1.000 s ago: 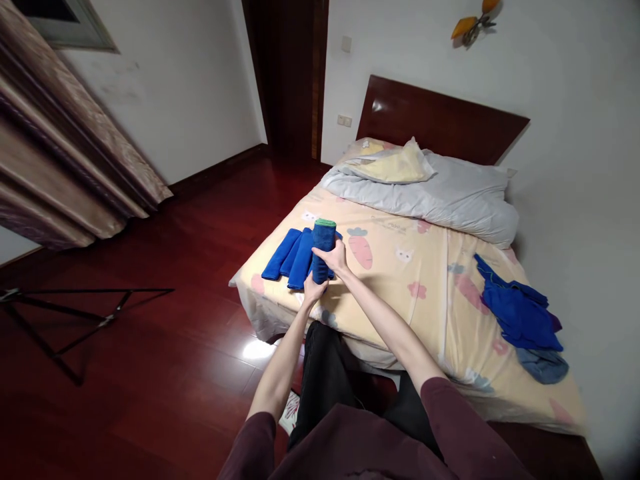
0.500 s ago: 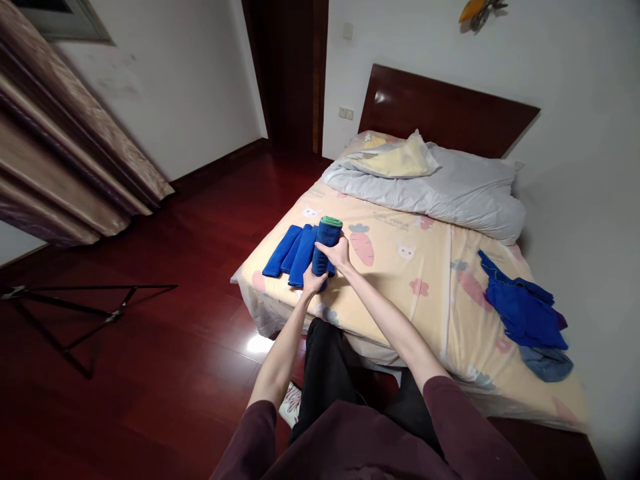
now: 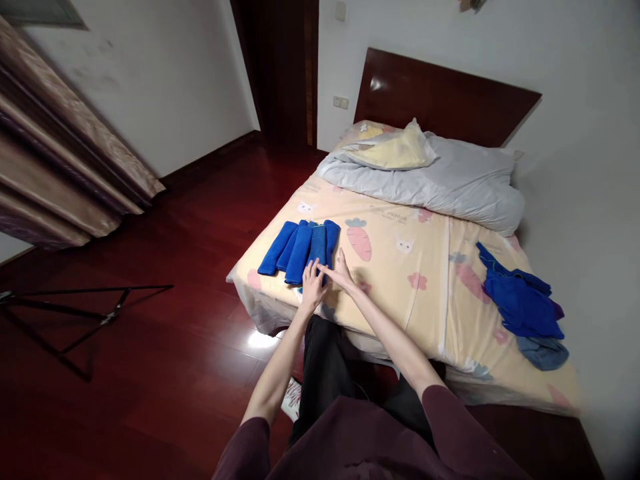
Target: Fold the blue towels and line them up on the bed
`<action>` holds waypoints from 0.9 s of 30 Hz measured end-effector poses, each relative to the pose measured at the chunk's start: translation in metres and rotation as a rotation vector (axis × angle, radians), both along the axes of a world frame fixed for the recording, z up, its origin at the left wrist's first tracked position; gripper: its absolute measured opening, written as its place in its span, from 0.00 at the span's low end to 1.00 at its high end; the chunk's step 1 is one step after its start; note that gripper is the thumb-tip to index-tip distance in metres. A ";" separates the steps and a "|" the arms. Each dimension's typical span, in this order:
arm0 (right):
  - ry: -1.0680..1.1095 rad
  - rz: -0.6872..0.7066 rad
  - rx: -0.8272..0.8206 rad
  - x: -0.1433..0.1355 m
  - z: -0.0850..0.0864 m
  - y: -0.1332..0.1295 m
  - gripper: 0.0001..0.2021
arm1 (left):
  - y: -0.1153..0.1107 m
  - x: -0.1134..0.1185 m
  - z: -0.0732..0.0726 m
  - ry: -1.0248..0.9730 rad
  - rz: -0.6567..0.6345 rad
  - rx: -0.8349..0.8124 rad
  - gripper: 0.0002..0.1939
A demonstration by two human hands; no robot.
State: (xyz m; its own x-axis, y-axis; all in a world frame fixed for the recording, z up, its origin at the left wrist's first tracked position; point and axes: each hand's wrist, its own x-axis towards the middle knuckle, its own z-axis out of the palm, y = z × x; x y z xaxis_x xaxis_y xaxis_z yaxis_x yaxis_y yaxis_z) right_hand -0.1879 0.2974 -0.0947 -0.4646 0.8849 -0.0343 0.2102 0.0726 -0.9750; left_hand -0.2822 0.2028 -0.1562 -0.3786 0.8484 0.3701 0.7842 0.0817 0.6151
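Note:
Several rolled blue towels (image 3: 277, 248) lie side by side near the bed's front left corner. A greyer-blue towel roll (image 3: 318, 241) rests on top of the row, its near end partly covered by my fingers. My left hand (image 3: 313, 285) is at that near end, fingers stretched out and apart, touching or just over the roll. Just right of it, my right hand (image 3: 342, 273) is open, with the thumb pointing left toward the roll and the fingers pointing up. Neither hand is closed around anything.
The bed's patterned sheet (image 3: 385, 267) spreads before me. A loose heap of blue cloths (image 3: 523, 300) lies on the right side. A grey quilt (image 3: 450, 177) is bunched near the headboard (image 3: 440, 97). Black tripod legs (image 3: 100, 320) stand on the floor at left.
The towel roll that both hands held upright now lies on the row of rolls. Both hands have loosened from it and sit lower, at its near end. The view has shifted slightly.

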 end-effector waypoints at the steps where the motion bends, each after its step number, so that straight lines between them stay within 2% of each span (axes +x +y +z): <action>1: 0.004 -0.001 -0.027 0.009 -0.010 -0.007 0.50 | -0.001 0.003 -0.001 0.016 -0.056 -0.035 0.28; 5: 0.074 -0.032 -0.150 0.063 -0.044 -0.039 0.32 | -0.004 0.020 -0.001 0.047 -0.179 -0.071 0.25; 8: 0.110 -0.046 -0.273 0.128 -0.067 -0.062 0.23 | -0.016 0.048 -0.008 0.035 -0.309 -0.079 0.25; 11: 0.104 -0.179 -0.385 0.211 -0.084 -0.082 0.19 | -0.048 0.092 -0.030 0.003 -0.437 -0.144 0.27; 14: 0.135 -0.488 -0.441 0.301 -0.092 -0.093 0.18 | -0.102 0.137 -0.057 -0.024 -0.525 -0.288 0.23; 15: 0.133 -0.592 -0.433 0.331 -0.093 -0.093 0.18 | -0.120 0.150 -0.065 -0.028 -0.538 -0.362 0.21; 17: 0.078 -0.770 -0.378 0.388 -0.092 -0.089 0.16 | -0.149 0.168 -0.075 -0.017 -0.656 -0.527 0.18; 19: -0.009 -0.916 -0.305 0.441 -0.088 -0.079 0.15 | -0.163 0.176 -0.077 -0.022 -0.703 -0.642 0.18; 23: -0.202 -1.080 -0.106 0.528 -0.070 -0.041 0.15 | -0.157 0.176 -0.070 -0.068 -0.656 -0.715 0.22; 27: -0.352 -1.083 0.101 0.582 -0.044 0.008 0.15 | -0.150 0.174 -0.066 -0.089 -0.674 -0.747 0.21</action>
